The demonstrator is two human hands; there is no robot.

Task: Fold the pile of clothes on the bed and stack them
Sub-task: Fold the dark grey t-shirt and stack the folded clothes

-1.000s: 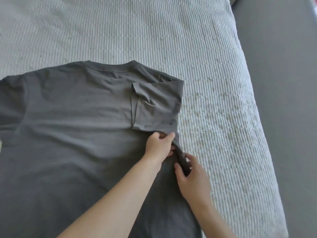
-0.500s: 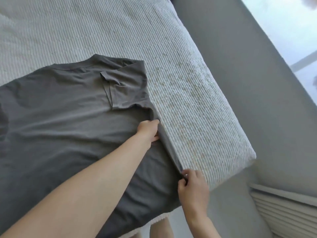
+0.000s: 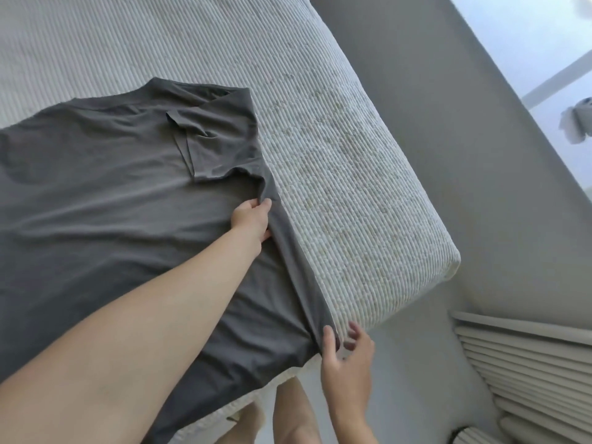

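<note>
Bed (image 3: 336, 155) | left hand (image 3: 251, 219) still pinches t-shirt (image 3: 96, 187) fold | right hand (image 3: 347, 357) now loosened, fingers spread at hem

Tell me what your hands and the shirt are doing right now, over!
Left hand pinching the grey T-shirt side edge. Right hand at the hem corner, fingers loose. Sleeve folded in. Nothing in the way on the bed.
</note>
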